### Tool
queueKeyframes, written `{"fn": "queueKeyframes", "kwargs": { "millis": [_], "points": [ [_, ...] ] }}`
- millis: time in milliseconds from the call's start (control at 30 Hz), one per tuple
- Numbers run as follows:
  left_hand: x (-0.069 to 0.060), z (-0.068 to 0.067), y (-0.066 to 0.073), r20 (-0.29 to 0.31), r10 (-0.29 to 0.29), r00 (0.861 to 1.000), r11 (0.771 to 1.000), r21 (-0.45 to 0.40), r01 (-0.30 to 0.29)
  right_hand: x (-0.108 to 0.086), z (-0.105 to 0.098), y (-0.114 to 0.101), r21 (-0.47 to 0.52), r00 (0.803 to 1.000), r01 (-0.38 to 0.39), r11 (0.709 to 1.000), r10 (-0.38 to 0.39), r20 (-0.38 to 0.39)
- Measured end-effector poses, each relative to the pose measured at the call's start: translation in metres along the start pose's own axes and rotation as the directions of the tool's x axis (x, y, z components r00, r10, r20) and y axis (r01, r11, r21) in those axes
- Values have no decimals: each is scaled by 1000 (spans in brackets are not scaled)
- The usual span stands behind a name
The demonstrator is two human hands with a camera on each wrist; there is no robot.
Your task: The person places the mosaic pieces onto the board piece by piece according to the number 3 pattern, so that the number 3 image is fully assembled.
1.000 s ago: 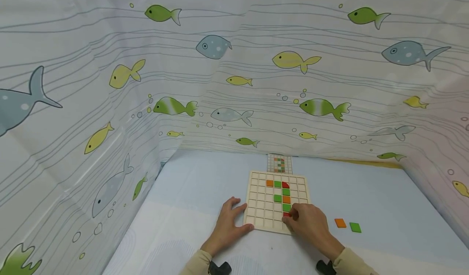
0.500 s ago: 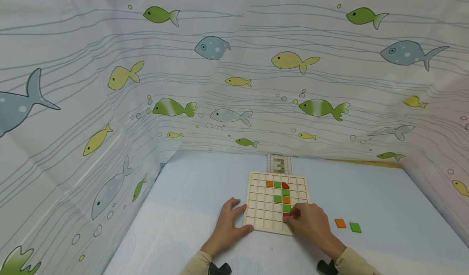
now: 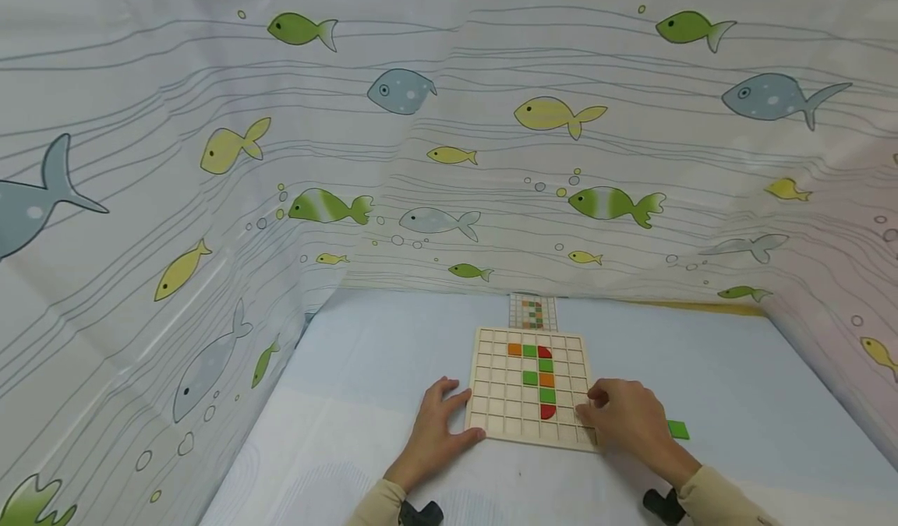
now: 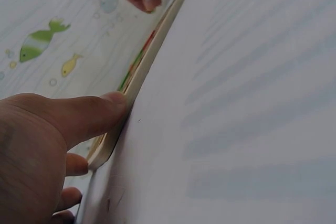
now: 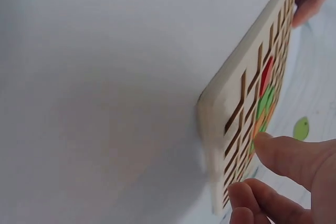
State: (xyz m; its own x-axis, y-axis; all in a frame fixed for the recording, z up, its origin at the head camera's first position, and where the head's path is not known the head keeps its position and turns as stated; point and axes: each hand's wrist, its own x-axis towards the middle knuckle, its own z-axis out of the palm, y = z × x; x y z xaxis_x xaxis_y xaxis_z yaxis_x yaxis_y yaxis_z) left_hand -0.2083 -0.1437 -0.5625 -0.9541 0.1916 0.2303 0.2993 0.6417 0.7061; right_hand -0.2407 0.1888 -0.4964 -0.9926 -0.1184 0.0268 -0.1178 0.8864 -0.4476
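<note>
A square wooden grid board [image 3: 505, 409] lies on the table. Orange, green and red tiles form a hooked column on it, ending in a red rounded tile [image 3: 548, 411]. My left hand [image 3: 435, 428] steadies the board's near left corner, thumb [image 4: 100, 114] against the front edge and fingers along the side. Over the right edge hovers my right hand [image 3: 627, 421]. In the right wrist view its thumb [image 5: 283, 156] and bent fingers stand apart with nothing seen between them. A loose green tile [image 3: 677, 430] shows partly beyond that hand. The loose orange tile is out of sight.
A small printed pattern card [image 3: 533, 312] lies behind the board, showing a similar coloured layout. A fish-print curtain [image 3: 421, 183] surrounds the table [image 3: 365, 354] at the back and sides.
My right hand has left the red tile and moved right to the board's edge, uncovering that tile. The loose orange tile has gone from view behind it. My left hand stays put.
</note>
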Motion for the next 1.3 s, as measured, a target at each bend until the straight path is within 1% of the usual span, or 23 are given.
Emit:
{"fn": "queueKeyframes", "kwargs": {
  "millis": [200, 333, 533, 700, 933, 1033, 1167, 1300],
  "points": [
    [1, 0, 0, -5, 0, 1000, 1000, 2, 0, 1, -15, 28, -70, 999, 0, 998, -3, -45],
    [1, 0, -1, -6, -8, 1000, 1000, 2, 8, -2, -24, 44, -92, 998, -10, 996, 4, -66],
    [1, -1, -3, -20, 9, 1000, 1000, 8, -9, -6, -34, 63, -123, 998, -18, 992, 11, -57],
    [0, -1, -1, -29, 22, 999, 1000, 12, -22, -11, -41, 77, -130, 999, -12, 991, 6, -48],
    [0, -1, 1, -12, -5, 1000, 1000, 7, 5, -18, -42, 99, -161, 998, 5, 987, -14, -57],
    [0, 0, 1, -15, -2, 1000, 1000, 7, 2, -20, -41, 109, -153, 999, 17, 988, -22, -32],
    [-1, 1, 1, -14, 1, 1000, 1000, 10, -1, -21, -40, 123, -109, 999, 44, 993, -43, 12],
    [-1, 2, 0, -7, -4, 1000, 1000, 9, 4, -24, -38, 138, -73, 997, 79, 994, -79, 1]
  ]
}}
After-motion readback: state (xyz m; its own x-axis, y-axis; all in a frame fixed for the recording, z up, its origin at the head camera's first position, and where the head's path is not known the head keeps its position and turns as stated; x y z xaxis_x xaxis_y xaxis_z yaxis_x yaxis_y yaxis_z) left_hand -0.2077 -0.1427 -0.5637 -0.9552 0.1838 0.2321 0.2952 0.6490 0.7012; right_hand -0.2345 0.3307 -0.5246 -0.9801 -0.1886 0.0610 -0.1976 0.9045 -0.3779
